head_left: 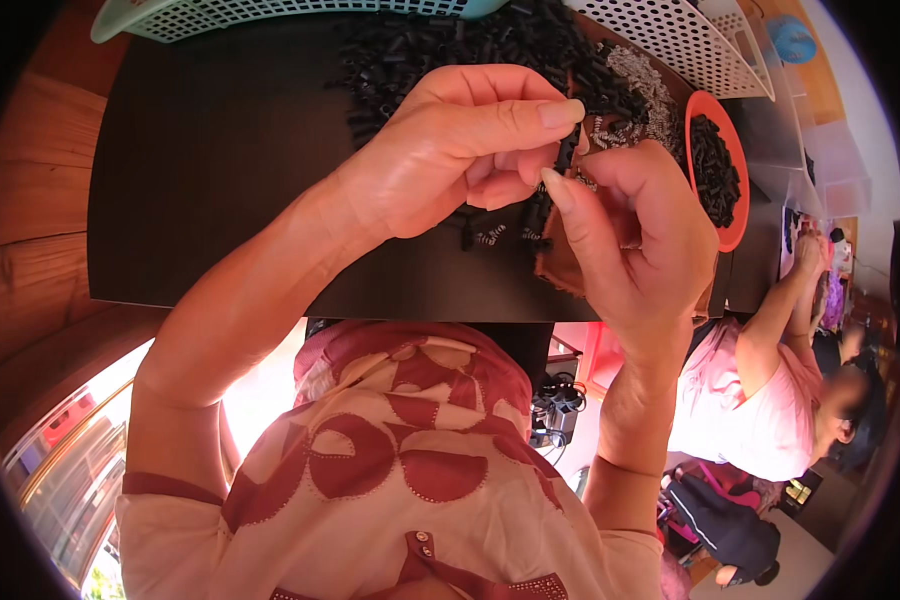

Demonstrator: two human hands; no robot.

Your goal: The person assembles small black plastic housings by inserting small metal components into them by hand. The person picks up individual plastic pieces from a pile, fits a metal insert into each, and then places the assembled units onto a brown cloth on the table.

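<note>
Head view, and I'm watching two hands at work: the left hand (420,160) has thumb and fingers clamped on one small black piece (567,150), raised above the dark table (210,170). The right hand (645,235) sits at its near end, thumb and forefinger close by; whether they grip, I can't tell. Far side, one heap of black pieces (440,50), too many to count, one pile of silvery springs (650,90), two baskets (680,40); right, one orange bowl (732,237).
</note>
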